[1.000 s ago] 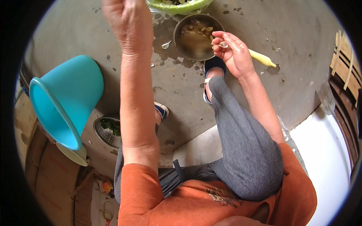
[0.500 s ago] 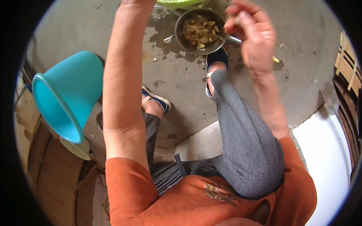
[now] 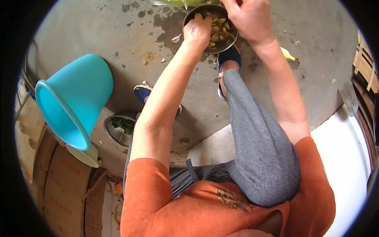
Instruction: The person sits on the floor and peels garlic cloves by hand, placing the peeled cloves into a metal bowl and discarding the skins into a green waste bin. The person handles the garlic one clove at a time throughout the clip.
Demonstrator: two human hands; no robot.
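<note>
A dark round pan on the floor holds garlic cloves and loose skins in liquid. My left hand reaches into its left side, fingers curled down among the cloves. Its fingertips are hidden there, so what they grip does not show. My right hand is over the pan's right edge with fingers bent together. The top of the frame cuts off its fingertips, and I cannot make out what they hold.
Above the pan sits something bright green in clear plastic. A turquoise bucket lies tipped at the left, near a metal colander with green leaves. Garlic skin and a yellowish piece lie on the floor.
My left hand has come down into the pan from beyond the top edge. My right hand has moved left and up, nearer the pan. The colander's leaves now show.
</note>
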